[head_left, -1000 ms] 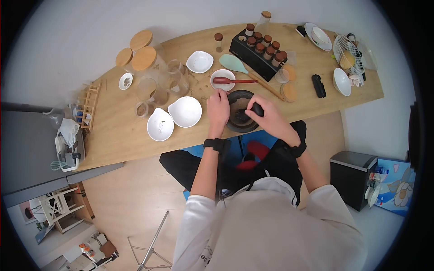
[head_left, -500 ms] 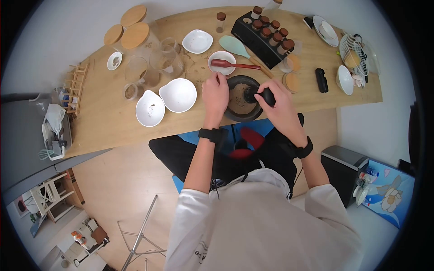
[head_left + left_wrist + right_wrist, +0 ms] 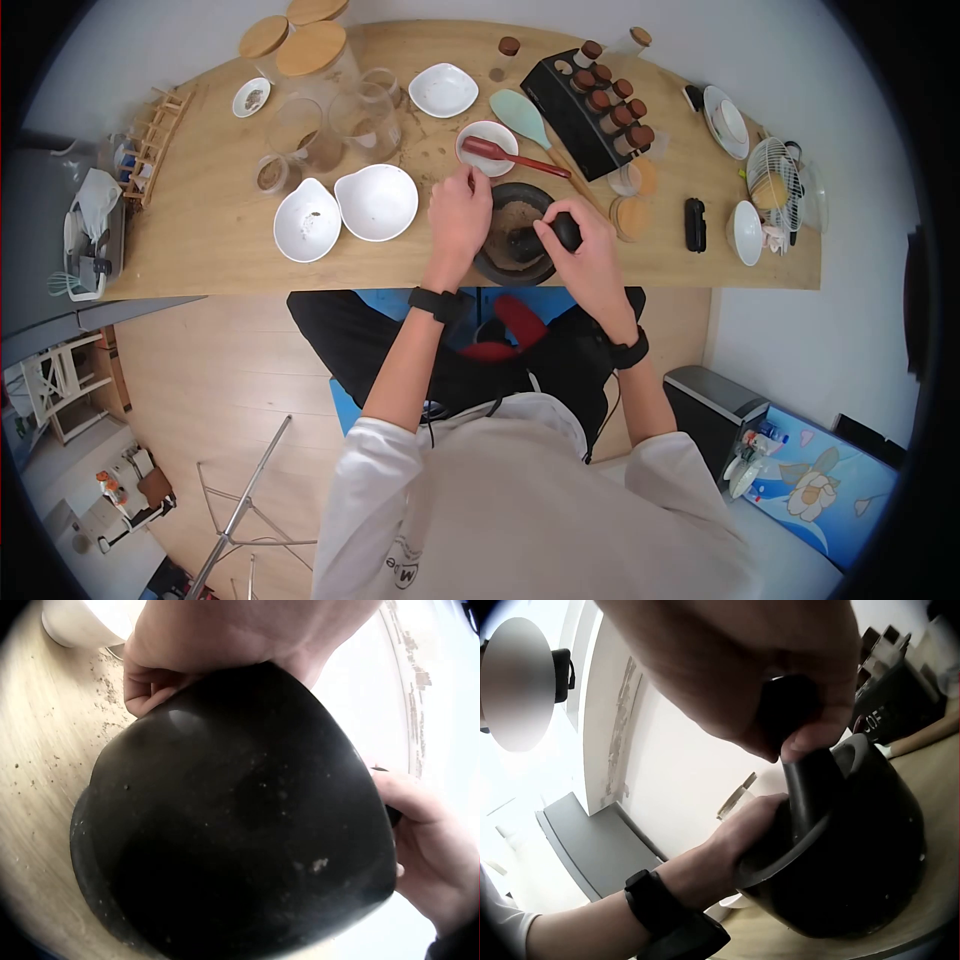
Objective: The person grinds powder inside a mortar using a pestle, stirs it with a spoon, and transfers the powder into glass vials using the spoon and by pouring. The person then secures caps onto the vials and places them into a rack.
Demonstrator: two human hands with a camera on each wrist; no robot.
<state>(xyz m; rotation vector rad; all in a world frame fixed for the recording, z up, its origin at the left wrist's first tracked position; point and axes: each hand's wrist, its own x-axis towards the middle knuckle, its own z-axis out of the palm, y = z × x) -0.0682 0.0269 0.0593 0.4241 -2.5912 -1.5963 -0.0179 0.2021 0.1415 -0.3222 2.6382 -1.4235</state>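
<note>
A dark stone mortar [image 3: 515, 279] with brown powder [image 3: 503, 245] in it stands near the table's front edge. My left hand [image 3: 460, 222] grips its left rim, the fingers curled at the edge; in the left wrist view the mortar's black outer wall [image 3: 240, 810] fills most of the picture. In my right hand [image 3: 585, 255] is a black pestle [image 3: 810, 791], held by its rounded top. Its lower end leans down into the powder. Just behind the mortar, a red spatula [image 3: 490, 150] lies across a small white bowl [image 3: 487, 129].
Two white bowls [image 3: 378, 203] stand left of the mortar, glass jars [image 3: 300, 130] behind them. A black rack [image 3: 570, 115] of spice jars and a green spatula [image 3: 518, 112] lie beyond. Wooden lids [image 3: 628, 218] and a black object [image 3: 695, 225] are at the right.
The pestle's lower end has moved about inside the mortar, from the right side back towards the middle. My left hand stays at the rim. The head view has shifted.
</note>
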